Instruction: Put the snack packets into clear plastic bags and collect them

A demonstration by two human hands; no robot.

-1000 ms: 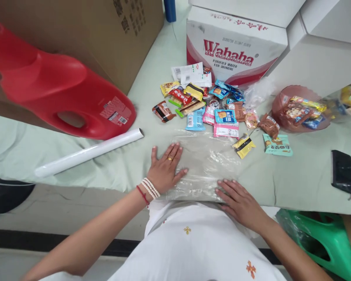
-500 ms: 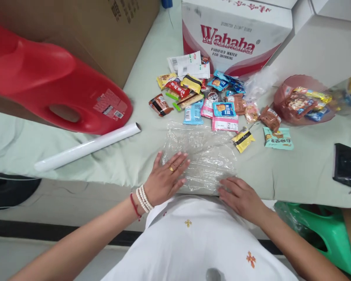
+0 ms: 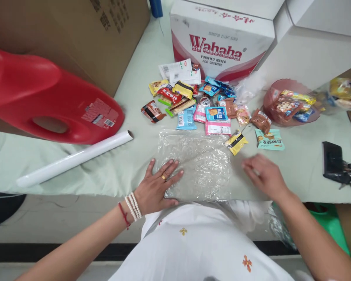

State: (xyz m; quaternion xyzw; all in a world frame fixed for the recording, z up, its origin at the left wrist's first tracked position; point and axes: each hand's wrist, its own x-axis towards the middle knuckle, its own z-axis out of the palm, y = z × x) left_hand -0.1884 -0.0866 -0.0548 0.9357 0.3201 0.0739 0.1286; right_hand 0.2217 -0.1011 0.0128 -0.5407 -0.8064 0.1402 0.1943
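Observation:
A crinkled sheet of clear plastic film (image 3: 197, 162) lies flat on the pale green tablecloth (image 3: 111, 164) right in front of me. My left hand (image 3: 158, 186), with a ring and bead bracelets, rests palm down on the film's near left corner, fingers spread. My right hand (image 3: 263, 175) is off the film to its right, above the cloth, blurred by motion; its fingers look loosely curled with nothing seen in them. Beyond the film lies a heap of small snack packets (image 3: 199, 101). A yellow packet (image 3: 236, 142) lies nearest my right hand.
A red jug (image 3: 46, 101) lies on its side at the left beside a white roll (image 3: 73, 159). Cardboard box (image 3: 76, 31) and Wahaha carton (image 3: 219, 43) stand behind. A pink bowl (image 3: 289, 102) of snacks sits at the right, a phone with keys (image 3: 335, 162) farther right.
My right hand has lifted off the film's near edge and swung out to the right. The left hand stays pressing the film, which now lies flatter and farther onto the table.

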